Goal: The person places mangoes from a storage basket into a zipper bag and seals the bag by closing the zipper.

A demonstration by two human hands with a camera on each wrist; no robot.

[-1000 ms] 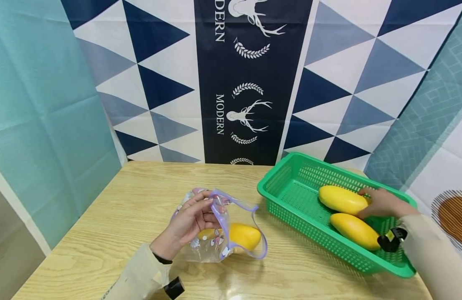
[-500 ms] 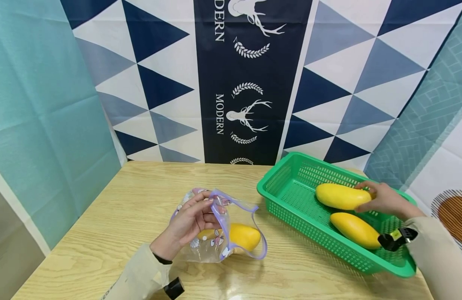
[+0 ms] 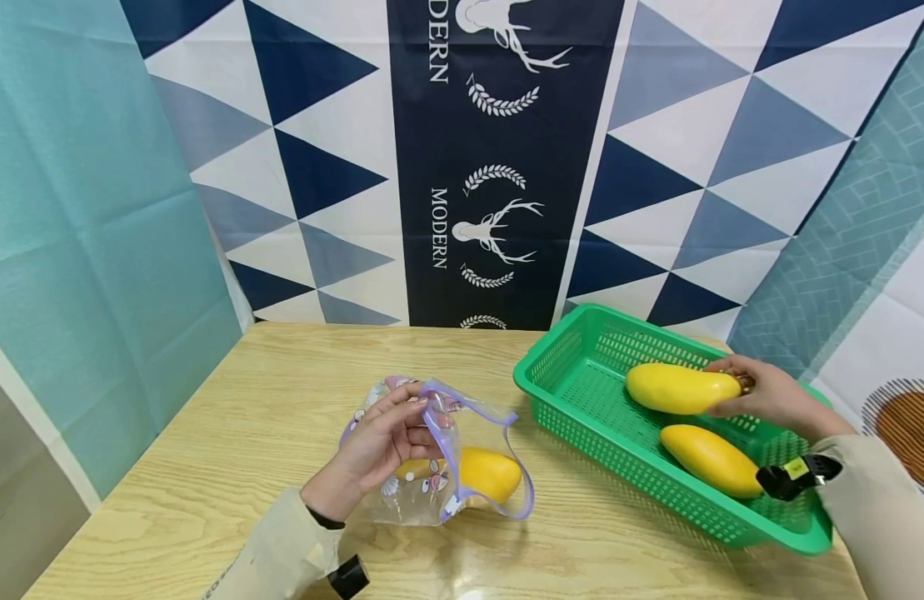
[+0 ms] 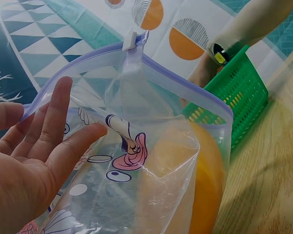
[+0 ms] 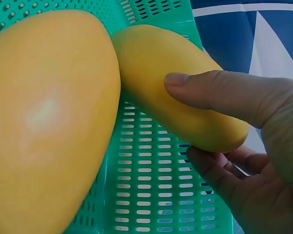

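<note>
Green basket: the green basket (image 3: 626, 463) sits askew at the right end of the desk (image 3: 274, 417), its near corner close to the right edge; its near-left wall stands between the held mango (image 3: 671, 388) and the clear bag (image 3: 411, 510).
Other fruit: the loose mango (image 3: 709, 461) lies in the basket, just on the near side of the held one; whether the two touch cannot be told.
Clear bag: lies left of the basket, purple rim and cartoon print showing, mouth turned toward the basket; the bagged mango (image 3: 493, 473) is inside, one end at the opening.
Cloths: the patterned cloth (image 3: 484, 175) rises along the desk's far edge, the blue-green curtain (image 3: 94, 208) along the left.
Open room: bare wood runs from the bag to the left and far edges, with a narrower strip between bag and basket; basket floor shows toward its far-left corner.
Right hand: the right hand (image 3: 765, 400) grasps the held mango's right end, thumb over, fingers under.
Left hand: the left hand (image 3: 372, 450) pinches the bag's rim, other fingers spread.
</note>
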